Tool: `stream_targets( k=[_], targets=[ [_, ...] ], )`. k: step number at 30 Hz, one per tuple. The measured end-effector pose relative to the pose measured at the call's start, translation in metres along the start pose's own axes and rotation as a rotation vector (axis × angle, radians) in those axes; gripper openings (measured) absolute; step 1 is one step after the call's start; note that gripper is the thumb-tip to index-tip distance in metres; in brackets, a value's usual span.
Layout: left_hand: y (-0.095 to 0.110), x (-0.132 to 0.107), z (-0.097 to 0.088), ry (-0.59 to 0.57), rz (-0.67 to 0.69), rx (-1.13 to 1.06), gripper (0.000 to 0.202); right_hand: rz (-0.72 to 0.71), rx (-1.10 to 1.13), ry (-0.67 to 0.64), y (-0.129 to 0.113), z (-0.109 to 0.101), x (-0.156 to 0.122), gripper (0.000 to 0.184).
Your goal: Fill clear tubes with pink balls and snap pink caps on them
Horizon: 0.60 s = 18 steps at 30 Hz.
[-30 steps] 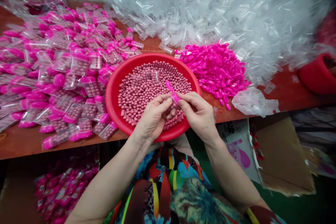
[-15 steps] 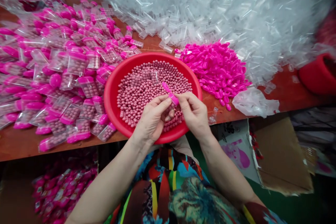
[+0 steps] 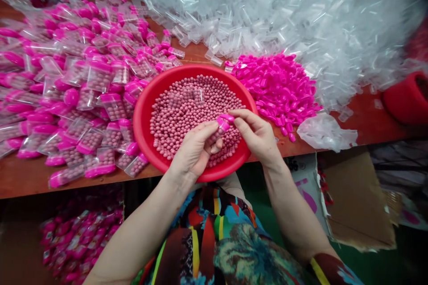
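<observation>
My left hand (image 3: 192, 149) pinches a small container by its body, most of it hidden behind the fingers. Its bright pink flip-top cap (image 3: 224, 122) shows above the thumb. With thumb and forefinger, my right hand (image 3: 259, 136) grips the right end of that cap's lid. Both hands are over the near side of a red plastic basin (image 3: 138, 127) holding pink beads (image 3: 174, 120). A small clear container (image 3: 199, 96) lies on the beads towards the back.
Filled pink-capped containers (image 3: 96, 75) are heaped at left. Loose pink caps (image 3: 277, 91) lie right of the basin, before a big pile of clear empty containers (image 3: 284, 13). A crumpled plastic bag (image 3: 327, 132) and a red tub (image 3: 406, 98) are further right. A cardboard box (image 3: 361, 200) stands below the table edge.
The cap's lid, raised and pointing up and left before, is now folded down towards the cap. My right hand has shifted slightly up and right onto the lid.
</observation>
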State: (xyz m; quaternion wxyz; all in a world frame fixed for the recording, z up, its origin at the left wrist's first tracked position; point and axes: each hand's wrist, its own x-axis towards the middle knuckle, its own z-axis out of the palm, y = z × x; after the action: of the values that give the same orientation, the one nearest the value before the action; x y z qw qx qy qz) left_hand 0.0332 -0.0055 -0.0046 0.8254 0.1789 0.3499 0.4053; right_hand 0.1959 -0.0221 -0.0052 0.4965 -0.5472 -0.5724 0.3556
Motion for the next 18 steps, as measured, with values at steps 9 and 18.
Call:
stream_targets(
  k=[9,18],
  targets=[
    [-0.008,0.007,-0.003,0.054,0.092,-0.048,0.018,-0.359,-0.487,-0.012,0.007,0.021,-0.025,0.039],
    [0.002,-0.007,0.005,-0.076,-0.025,0.053,0.023,-0.293,-0.242,-0.074,0.000,-0.002,-0.015,0.026]
  ],
)
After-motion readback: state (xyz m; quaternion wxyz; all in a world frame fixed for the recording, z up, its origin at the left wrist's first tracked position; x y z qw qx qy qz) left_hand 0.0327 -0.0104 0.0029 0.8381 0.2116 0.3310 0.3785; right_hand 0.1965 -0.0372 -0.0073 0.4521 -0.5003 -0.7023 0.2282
